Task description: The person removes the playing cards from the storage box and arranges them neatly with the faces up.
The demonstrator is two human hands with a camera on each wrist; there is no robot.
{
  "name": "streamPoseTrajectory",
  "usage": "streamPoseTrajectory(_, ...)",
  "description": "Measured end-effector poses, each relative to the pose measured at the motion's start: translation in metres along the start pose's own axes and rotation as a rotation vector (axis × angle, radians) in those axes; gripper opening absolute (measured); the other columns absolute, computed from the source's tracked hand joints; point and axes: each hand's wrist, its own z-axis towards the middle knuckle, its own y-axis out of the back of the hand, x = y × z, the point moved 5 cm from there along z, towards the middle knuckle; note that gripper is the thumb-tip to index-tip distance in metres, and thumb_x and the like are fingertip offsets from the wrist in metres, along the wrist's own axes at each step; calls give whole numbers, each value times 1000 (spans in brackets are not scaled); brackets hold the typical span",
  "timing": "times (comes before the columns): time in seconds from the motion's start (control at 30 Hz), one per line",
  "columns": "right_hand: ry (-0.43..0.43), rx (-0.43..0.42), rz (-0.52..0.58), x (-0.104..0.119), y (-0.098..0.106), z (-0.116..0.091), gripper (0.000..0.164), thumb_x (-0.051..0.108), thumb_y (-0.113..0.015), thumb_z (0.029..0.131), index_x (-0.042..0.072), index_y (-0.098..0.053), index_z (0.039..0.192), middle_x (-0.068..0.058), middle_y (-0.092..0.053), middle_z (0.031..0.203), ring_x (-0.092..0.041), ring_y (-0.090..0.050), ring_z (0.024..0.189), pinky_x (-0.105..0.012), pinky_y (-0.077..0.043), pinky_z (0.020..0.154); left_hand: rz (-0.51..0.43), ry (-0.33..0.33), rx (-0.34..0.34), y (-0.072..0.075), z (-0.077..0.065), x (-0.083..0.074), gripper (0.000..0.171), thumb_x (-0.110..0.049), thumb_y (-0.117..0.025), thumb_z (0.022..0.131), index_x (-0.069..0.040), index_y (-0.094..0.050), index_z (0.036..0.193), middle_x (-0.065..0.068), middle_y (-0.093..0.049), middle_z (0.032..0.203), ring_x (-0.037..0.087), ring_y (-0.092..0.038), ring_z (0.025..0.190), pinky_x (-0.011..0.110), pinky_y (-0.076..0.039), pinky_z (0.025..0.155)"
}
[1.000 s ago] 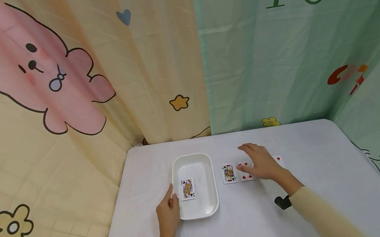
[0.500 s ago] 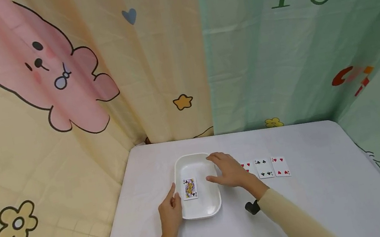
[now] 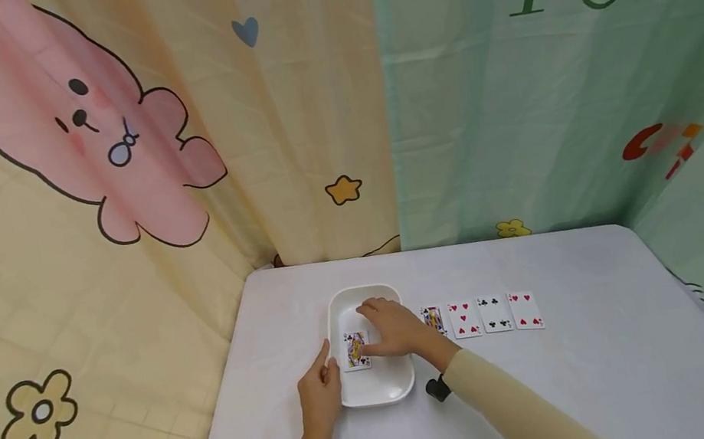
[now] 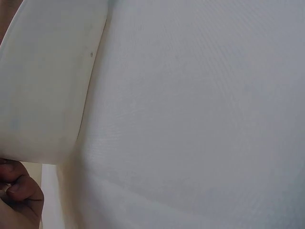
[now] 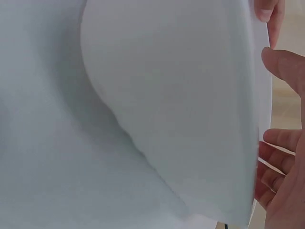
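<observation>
A white rectangular tray (image 3: 381, 395) stands on the white table, and my left hand (image 3: 321, 395) grips its left rim. A playing card with a court figure and black club marks (image 3: 353, 361) lies face up in the tray. Over the tray's inside hovers my right hand (image 3: 393, 327), fingers spread, the thumb by that card's right edge. No card shows between those fingers (image 5: 281, 140) in the right wrist view. In the left wrist view, curled left fingers (image 4: 23, 188) touch the tray's lower corner.
Right of the tray lies a row of face-up cards: a court card (image 3: 433, 317) partly behind the right hand, a hearts card (image 3: 464, 319), a clubs card (image 3: 495, 314) and another hearts card (image 3: 526, 311). Printed curtains (image 3: 515, 107) hang behind the table (image 3: 495, 405).
My right hand has moved left from above the row of cards to over the tray, uncovering most of the row. The left hand stays at the tray's rim.
</observation>
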Motion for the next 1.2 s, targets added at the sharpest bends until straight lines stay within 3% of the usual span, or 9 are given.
streamPoseTrajectory(0.17, 4, 18, -72, 11, -13, 10, 92, 67, -74, 81, 9, -51, 150, -9, -54, 148, -28, -53, 137, -45, -45, 112, 2, -31, 1, 1, 0, -1, 42, -7, -64, 99, -9, -64, 141, -5, -45, 61, 4, -39, 53, 20, -35, 47)
streamPoseTrajectory(0.33, -17, 69, -140, 11, -29, 15, 100, 75, -73, 76, 11, -50, 150, -7, -55, 147, -25, -53, 134, -41, -45, 113, 3, -22, 4, 1, -1, 0, 42, -8, -64, 99, -10, -64, 141, -5, -45, 62, 4, -39, 54, 20, -35, 47)
streamPoseTrajectory(0.7, -52, 120, -164, 16, -46, 22, 113, 82, -76, 66, 12, -49, 150, -6, -52, 147, -25, -49, 133, -43, -43, 112, -13, -55, -11, 2, 1, -1, 41, -5, -65, 98, -8, -65, 139, -7, -44, 61, 2, -37, 53, 20, -33, 47)
streamPoseTrajectory(1.2, -78, 106, -149, 17, -53, 22, 99, 76, -76, 72, 19, -54, 149, -3, -52, 144, -23, -47, 131, -45, -42, 111, 1, -98, -47, 1, 0, -1, 41, -2, -67, 96, -7, -67, 137, -7, -43, 60, 0, -34, 52, 19, -31, 46)
